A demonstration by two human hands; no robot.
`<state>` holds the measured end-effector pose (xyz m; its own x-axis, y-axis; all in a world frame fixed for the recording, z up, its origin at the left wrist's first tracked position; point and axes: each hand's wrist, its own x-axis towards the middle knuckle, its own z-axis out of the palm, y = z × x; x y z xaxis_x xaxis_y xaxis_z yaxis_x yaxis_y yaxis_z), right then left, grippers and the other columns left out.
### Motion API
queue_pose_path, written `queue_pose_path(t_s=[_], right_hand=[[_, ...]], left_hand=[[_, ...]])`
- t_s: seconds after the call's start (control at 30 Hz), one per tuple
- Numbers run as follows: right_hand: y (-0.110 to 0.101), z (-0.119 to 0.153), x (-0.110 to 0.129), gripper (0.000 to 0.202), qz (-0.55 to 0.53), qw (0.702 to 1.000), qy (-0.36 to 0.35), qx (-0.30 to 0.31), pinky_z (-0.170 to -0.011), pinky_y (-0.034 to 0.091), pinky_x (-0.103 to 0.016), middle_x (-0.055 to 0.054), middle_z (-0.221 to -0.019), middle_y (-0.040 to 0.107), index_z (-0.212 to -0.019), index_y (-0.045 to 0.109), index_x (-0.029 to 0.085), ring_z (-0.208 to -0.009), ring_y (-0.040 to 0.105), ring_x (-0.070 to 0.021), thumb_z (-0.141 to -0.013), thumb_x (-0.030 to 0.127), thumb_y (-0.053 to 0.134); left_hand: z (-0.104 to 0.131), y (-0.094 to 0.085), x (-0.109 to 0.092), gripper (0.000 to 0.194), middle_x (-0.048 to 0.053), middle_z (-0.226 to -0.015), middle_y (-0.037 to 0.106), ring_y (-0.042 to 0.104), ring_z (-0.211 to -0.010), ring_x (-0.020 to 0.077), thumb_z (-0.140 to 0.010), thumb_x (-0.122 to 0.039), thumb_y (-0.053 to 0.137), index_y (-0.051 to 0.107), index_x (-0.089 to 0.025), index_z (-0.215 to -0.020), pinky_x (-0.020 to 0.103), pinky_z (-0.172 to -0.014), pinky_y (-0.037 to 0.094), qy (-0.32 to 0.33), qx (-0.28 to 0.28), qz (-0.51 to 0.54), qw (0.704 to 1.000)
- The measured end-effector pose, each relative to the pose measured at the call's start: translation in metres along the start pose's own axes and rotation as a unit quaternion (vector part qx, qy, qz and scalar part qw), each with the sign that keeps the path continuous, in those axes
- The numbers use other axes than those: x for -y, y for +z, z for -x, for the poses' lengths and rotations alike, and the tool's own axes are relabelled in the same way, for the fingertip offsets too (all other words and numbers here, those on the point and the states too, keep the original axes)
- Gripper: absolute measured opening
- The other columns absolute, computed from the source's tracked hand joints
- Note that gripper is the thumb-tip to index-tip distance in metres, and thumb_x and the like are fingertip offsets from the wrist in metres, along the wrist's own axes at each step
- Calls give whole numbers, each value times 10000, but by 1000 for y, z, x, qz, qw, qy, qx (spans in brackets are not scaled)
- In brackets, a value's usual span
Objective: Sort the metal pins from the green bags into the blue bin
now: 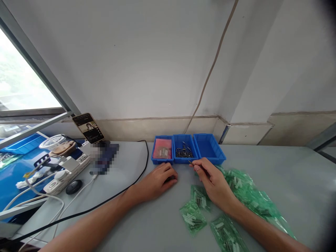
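My right hand (214,180) pinches a small thin metal piece (190,162) with a brass-coloured tip, just in front of the blue bins. My left hand (160,180) rests on the table before the left bin, its fingers curled; whatever may be inside them is hidden. The left blue bin (162,162) contains a pink bag (162,147) with pale pieces inside. Dark, screw-like metal parts (183,152) lie in the middle blue bin (185,160). Nothing shows inside the right blue bin (208,147).
Small green bags (193,217) of pale and metal parts lie near my right forearm, with a larger heap of green bags (246,185) beyond it. A black cable (112,198) crosses the table at left. A phone (88,127), power strip (65,178) and black mouse-like object (74,187) sit further left.
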<state>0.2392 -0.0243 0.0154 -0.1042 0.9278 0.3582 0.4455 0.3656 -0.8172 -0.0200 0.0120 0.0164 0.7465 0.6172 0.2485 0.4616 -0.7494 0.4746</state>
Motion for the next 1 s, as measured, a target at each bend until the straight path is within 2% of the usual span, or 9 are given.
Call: queue_pose_path(t_s=[0.4,0.67,1.0], right_hand=[[1,1,-2,255,0,1000,-8,-3,-894,544,-379,-65,-1077,712,-1118,678,266,-980,671,-245,-1112,409,467],[2,0,-2,242,-7,1000,-8,-3,-901,529,-372,-62,-1085,703,-1114,676,264,-987,659,-242,-1111,395,473],[1,1,-1,255,0,1000,-2,1,-876,526,-359,-56,-1077,708,-1103,677,268,-975,663,-241,-1113,410,465]], left_hand=[[0,2,1,198,49,-1020,610,569,-964,207,-1108,-361,548,573,-204,-991,320,-870,472,-26,0,10,1000],[0,-1,-2,150,66,-1112,618,578,-1048,212,-1103,-183,447,592,-206,-1134,339,-962,478,-13,0,6,1000],[1,0,-1,239,66,-1110,589,554,-1053,217,-1017,-48,427,571,-204,-1127,334,-968,468,-4,-1,-5,1000]])
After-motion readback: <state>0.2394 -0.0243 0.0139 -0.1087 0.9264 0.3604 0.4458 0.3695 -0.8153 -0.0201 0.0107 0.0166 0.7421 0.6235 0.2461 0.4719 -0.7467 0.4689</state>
